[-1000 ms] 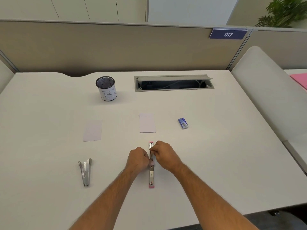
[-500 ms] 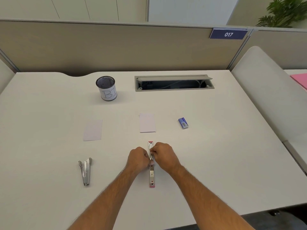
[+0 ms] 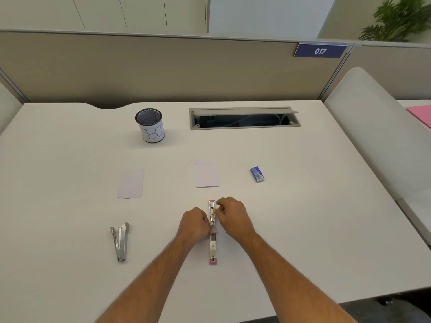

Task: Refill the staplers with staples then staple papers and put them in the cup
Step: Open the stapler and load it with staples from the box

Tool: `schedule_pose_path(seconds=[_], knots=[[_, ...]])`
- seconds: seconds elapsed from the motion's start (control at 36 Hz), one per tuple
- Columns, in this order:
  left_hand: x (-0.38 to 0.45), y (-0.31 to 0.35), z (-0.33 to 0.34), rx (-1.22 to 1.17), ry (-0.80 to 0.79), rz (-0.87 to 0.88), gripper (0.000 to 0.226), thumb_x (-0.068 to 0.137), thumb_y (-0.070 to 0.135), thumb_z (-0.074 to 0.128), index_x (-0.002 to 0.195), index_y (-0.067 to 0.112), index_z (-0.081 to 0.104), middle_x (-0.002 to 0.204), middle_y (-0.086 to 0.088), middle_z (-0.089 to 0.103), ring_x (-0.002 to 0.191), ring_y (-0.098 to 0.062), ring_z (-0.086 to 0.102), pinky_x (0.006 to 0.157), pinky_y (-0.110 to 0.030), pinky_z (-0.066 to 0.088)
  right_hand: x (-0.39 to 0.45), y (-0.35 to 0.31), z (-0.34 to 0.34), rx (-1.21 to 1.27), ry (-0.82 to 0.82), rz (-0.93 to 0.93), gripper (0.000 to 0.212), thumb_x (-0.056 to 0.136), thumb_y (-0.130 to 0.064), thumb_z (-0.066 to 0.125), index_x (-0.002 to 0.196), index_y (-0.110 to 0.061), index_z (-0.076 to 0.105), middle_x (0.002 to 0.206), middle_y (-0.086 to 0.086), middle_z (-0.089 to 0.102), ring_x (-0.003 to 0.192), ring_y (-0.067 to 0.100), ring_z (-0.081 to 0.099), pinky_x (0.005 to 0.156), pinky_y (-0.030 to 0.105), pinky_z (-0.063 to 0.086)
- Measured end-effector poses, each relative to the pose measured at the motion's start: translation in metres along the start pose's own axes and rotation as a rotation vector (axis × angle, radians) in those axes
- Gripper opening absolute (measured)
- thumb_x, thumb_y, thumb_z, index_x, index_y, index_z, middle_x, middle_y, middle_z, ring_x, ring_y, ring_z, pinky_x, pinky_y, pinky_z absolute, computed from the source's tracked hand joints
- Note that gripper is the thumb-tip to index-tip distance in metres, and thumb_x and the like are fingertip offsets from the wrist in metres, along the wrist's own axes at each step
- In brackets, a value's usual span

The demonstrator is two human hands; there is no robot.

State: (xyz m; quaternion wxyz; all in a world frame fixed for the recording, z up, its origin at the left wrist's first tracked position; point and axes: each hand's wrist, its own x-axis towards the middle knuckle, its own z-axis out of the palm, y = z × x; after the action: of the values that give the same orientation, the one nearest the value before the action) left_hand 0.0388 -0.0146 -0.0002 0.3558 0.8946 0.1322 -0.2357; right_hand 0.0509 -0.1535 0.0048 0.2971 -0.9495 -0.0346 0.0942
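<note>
A pink-tipped stapler point(image 3: 212, 249) lies flipped fully open and flat on the white desk, running front to back. My left hand point(image 3: 194, 223) pinches it at its hinge from the left. My right hand point(image 3: 231, 216) pinches the far half from the right; whether staples sit between the fingers is hidden. A second, silver stapler point(image 3: 120, 241) lies partly open at the front left. Two pale paper slips point(image 3: 131, 183) point(image 3: 206, 174) rest further back. A small blue staple box point(image 3: 257, 174) sits to the right. The mesh cup point(image 3: 150, 125) labelled "B1" stands at the back.
An open grey cable tray point(image 3: 243, 118) is sunk into the desk at the back. A beige partition point(image 3: 163, 66) closes off the far edge. A white rounded divider point(image 3: 377, 127) borders the right side, with a pink sheet point(image 3: 422, 113) beyond it.
My right hand has slid slightly further up the open stapler's far half. My left hand stays at the hinge. Nothing else has moved.
</note>
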Motion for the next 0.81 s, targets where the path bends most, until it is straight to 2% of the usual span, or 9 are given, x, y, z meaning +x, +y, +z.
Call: schedule_pose_path(seconds=[0.06, 0.11, 0.22, 0.33, 0.42, 0.5, 0.56, 0.69, 0.81], knots=[[0.000, -0.001, 0.000, -0.020, -0.007, -0.002, 0.019, 0.077, 0.021, 0.090, 0.077, 0.012, 0.073, 0.085, -0.002, 0.076, 0.075, -0.017, 0.067, 0.065, -0.029, 0.055, 0.002, -0.001, -0.001, 0.075, -0.008, 0.062, 0.035, 0.096, -0.023, 0.063, 0.128, -0.009, 0.064, 0.115, 0.009, 0.065, 0.103, 0.023, 0.062, 0.089, 0.033, 0.050], [0.000, -0.001, 0.001, -0.044, -0.016, -0.008, 0.025, 0.074, 0.025, 0.093, 0.081, 0.009, 0.075, 0.084, -0.002, 0.075, 0.073, -0.015, 0.065, 0.063, -0.025, 0.049, 0.005, -0.003, -0.001, 0.093, -0.042, 0.118, 0.046, 0.094, -0.031, 0.067, 0.133, -0.008, 0.060, 0.120, 0.009, 0.061, 0.108, 0.024, 0.061, 0.092, 0.034, 0.050], [0.001, -0.002, 0.001, -0.056, -0.018, 0.000, 0.022, 0.075, 0.022, 0.092, 0.075, 0.011, 0.073, 0.073, 0.005, 0.069, 0.072, -0.013, 0.064, 0.056, -0.018, 0.044, 0.010, -0.009, 0.005, 0.067, -0.065, 0.149, 0.044, 0.091, -0.042, 0.071, 0.119, -0.009, 0.064, 0.114, 0.008, 0.059, 0.104, 0.022, 0.059, 0.083, 0.029, 0.047], [0.000, -0.002, 0.001, -0.029, -0.012, 0.024, 0.024, 0.073, 0.024, 0.093, 0.070, 0.014, 0.071, 0.070, 0.007, 0.068, 0.070, -0.010, 0.062, 0.065, -0.021, 0.048, 0.014, -0.015, 0.009, -0.035, -0.080, 0.175, 0.037, 0.093, -0.038, 0.069, 0.110, -0.006, 0.062, 0.106, 0.011, 0.066, 0.094, 0.025, 0.064, 0.070, 0.029, 0.043], [0.000, 0.000, 0.000, -0.017, -0.013, 0.026, 0.025, 0.073, 0.025, 0.093, 0.071, 0.016, 0.070, 0.075, 0.005, 0.069, 0.073, -0.012, 0.064, 0.069, -0.023, 0.049, 0.016, -0.020, 0.010, -0.062, -0.076, 0.205, 0.030, 0.093, -0.031, 0.065, 0.106, -0.004, 0.062, 0.102, 0.013, 0.069, 0.088, 0.027, 0.067, 0.065, 0.030, 0.045], [-0.001, 0.001, 0.002, -0.014, -0.021, 0.030, 0.029, 0.074, 0.023, 0.092, 0.067, 0.018, 0.065, 0.078, 0.002, 0.071, 0.075, -0.013, 0.064, 0.073, -0.027, 0.053, 0.017, -0.022, 0.010, -0.057, -0.039, 0.228, 0.018, 0.089, -0.025, 0.067, 0.090, -0.008, 0.061, 0.084, 0.007, 0.066, 0.069, 0.020, 0.057, 0.053, 0.025, 0.038], [-0.001, 0.001, 0.003, -0.009, -0.022, 0.029, 0.026, 0.075, 0.022, 0.091, 0.069, 0.015, 0.067, 0.083, -0.004, 0.075, 0.075, -0.015, 0.064, 0.075, -0.030, 0.054, 0.015, -0.023, 0.010, -0.021, -0.015, 0.251, 0.020, 0.086, -0.023, 0.068, 0.077, -0.012, 0.054, 0.068, -0.003, 0.054, 0.060, 0.015, 0.051, 0.045, 0.022, 0.030], [-0.002, 0.001, 0.004, -0.040, -0.028, 0.009, 0.018, 0.077, 0.020, 0.089, 0.078, 0.008, 0.075, 0.087, -0.007, 0.078, 0.080, -0.021, 0.070, 0.079, -0.034, 0.058, 0.014, -0.021, 0.011, 0.105, 0.011, 0.313, 0.034, 0.081, -0.023, 0.071, 0.059, -0.017, 0.046, 0.054, -0.005, 0.047, 0.046, 0.007, 0.040, 0.044, 0.022, 0.028], [-0.003, -0.001, 0.004, -0.090, -0.019, -0.004, 0.019, 0.079, 0.017, 0.087, 0.090, 0.004, 0.077, 0.092, -0.006, 0.077, 0.085, -0.020, 0.070, 0.080, -0.034, 0.058, 0.015, -0.018, 0.008, 0.270, 0.064, 0.366, 0.023, 0.079, -0.026, 0.075, 0.072, -0.016, 0.056, 0.066, -0.003, 0.059, 0.057, 0.012, 0.054, 0.052, 0.025, 0.044]])
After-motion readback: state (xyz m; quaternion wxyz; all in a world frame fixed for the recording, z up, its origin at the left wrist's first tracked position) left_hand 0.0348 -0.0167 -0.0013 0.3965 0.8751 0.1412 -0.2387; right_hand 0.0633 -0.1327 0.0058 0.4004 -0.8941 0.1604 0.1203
